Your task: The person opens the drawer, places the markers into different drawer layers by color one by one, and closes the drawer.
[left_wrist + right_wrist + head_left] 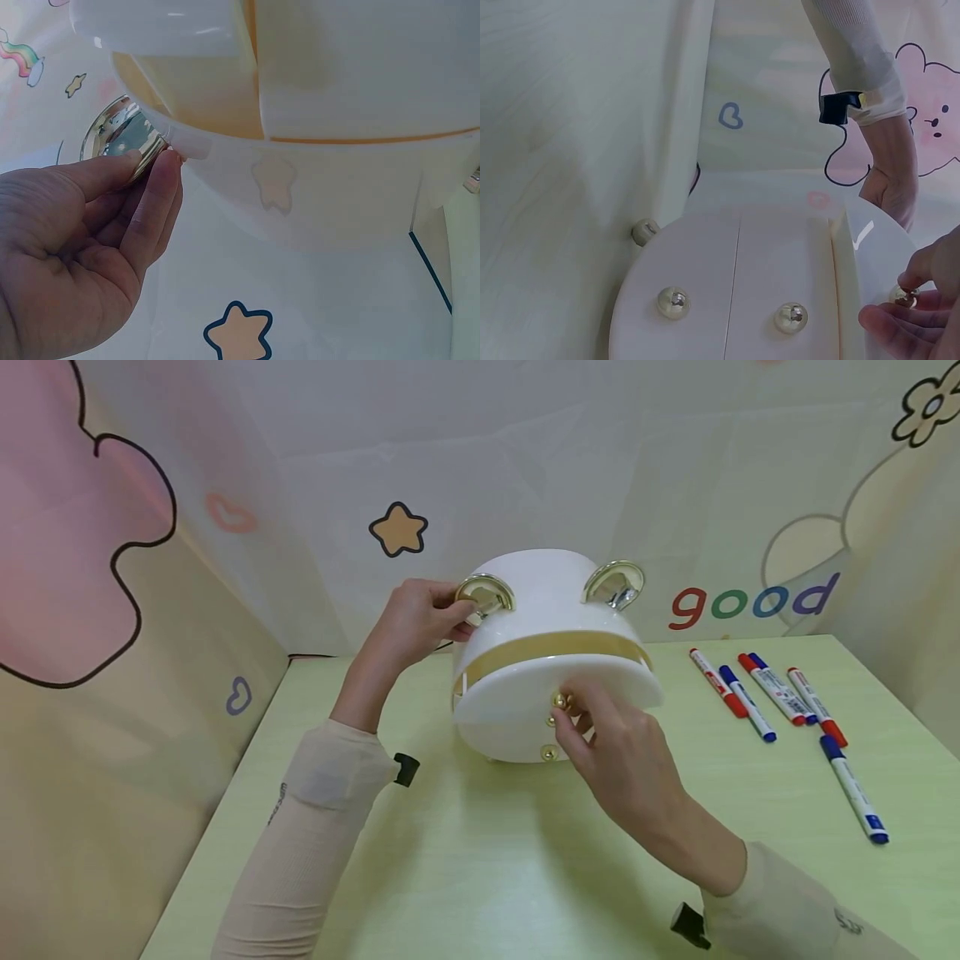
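Note:
A white rounded box point(540, 593) with two gold ears stands on the table, its top drawer point(498, 706) partly pulled out and showing a yellowish inside. My left hand point(416, 622) pinches the left gold ear point(112, 131), thumb on its face and fingers behind. With thumb and fingertips, my right hand point(626, 756) pinches the gold knob point(904, 296) of the top drawer. Two lower drawers stay flush in the right wrist view, each with a round gold knob point(791, 319). The right gold ear point(615, 585) is untouched.
Several red and blue markers lie to the right of the box on the light green table point(465, 877); one blue marker point(853, 789) is closest to the front. A printed curtain point(525, 468) hangs close behind the box. A small round foot point(645, 231) shows under the box.

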### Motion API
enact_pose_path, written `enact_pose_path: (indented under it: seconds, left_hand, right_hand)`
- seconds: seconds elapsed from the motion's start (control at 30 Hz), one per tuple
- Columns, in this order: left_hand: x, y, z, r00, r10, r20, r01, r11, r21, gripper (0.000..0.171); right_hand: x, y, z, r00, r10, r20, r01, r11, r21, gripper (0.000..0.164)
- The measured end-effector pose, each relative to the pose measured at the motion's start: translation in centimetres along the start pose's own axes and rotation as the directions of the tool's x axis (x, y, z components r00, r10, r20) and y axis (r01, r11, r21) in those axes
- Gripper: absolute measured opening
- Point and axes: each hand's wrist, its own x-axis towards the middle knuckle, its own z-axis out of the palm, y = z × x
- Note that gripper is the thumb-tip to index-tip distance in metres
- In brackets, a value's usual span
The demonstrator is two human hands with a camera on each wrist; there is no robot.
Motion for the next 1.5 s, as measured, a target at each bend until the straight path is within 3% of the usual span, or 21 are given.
enact_pose_path:
  seconds: [0.37,0.67,1.5]
  left_hand:
    - [-0.1,0.1,0.0,1.0,-0.009,0.0,0.009,1.0,-0.006,0.025]
    - [0.0,-0.1,-0.1,1.0,-0.003,-0.015,0.003,1.0,0.012,0.023]
    - [-0.1,0.0,-0.1,1.0,0.009,-0.01,-0.008,1.0,0.015,0.024]
  right_hand:
    - [0.7,0.5,0.5,1.0,0.009,-0.011,-0.01,1.0,-0.008,0.021]
    - [1.1,0.8,0.8,1.0,0.01,-0.022,-0.012,0.996,-0.083,0.022]
    - [2.0,1.7,1.3,1.0,0.014,-0.015,-0.015,0.996,-0.085,0.019]
